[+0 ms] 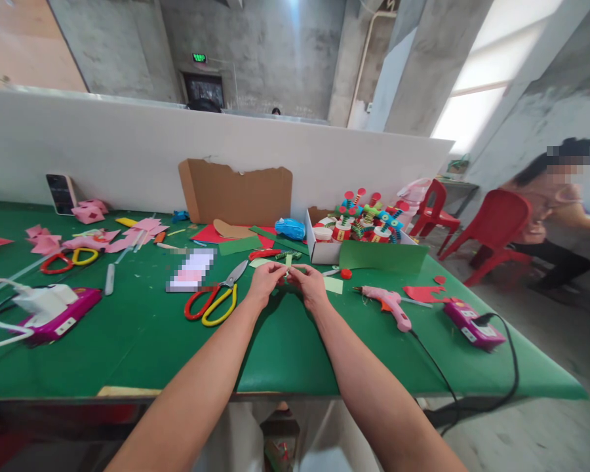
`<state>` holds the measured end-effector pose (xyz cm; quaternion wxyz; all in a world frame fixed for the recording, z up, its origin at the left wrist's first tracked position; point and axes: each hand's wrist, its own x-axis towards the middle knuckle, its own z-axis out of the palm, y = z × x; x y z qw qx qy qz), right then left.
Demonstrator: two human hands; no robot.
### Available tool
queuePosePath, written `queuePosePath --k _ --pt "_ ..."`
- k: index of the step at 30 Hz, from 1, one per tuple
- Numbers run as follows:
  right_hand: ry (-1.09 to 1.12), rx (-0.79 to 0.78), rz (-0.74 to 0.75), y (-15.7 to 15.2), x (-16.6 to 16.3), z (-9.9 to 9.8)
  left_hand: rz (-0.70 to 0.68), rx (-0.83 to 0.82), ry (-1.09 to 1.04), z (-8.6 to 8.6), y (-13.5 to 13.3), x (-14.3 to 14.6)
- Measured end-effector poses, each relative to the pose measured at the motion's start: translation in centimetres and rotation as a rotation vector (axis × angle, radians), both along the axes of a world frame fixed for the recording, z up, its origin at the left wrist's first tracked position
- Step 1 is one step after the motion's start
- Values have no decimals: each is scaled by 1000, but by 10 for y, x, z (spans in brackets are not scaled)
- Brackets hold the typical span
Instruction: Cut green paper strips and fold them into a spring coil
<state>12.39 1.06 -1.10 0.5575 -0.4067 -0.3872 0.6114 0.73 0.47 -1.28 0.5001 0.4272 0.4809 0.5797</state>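
Observation:
My left hand (264, 280) and my right hand (309, 284) meet over the green table (275, 354), fingers pinched together on a small green paper strip (288, 262) that stands up between them. What lies under the fingertips is too small to make out. Red-and-yellow scissors (215, 298) lie just left of my left hand. A pale green paper square (333, 284) sits right of my right hand. A pink glue gun (388, 304) rests further right.
A white box (319, 249) of colourful paper figures stands behind my hands, beside green and red sheets and a cardboard piece (236, 193). Pink paper scraps, a second pair of scissors (69, 260) and pink power strips (472, 323) lie about. A person sits on red chairs at right.

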Motion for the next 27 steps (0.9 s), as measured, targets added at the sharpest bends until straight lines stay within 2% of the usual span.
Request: queuePosePath --k 3,9,16,20,27 --pt "2 15 -1 -1 0 0 -27 -42 -47 1 -1 1" --pt "-20 3 40 2 -1 -2 -3 -31 3 -5 3 -2" --pt "-108 18 -7 2 -2 0 31 -43 -21 -7 4 -1" --pt "-176 86 -23 -1 -1 1 -3 -61 -32 -5 2 -1" --pt "-176 63 -59 1 -2 -2 -31 -63 -36 -7 2 -1"
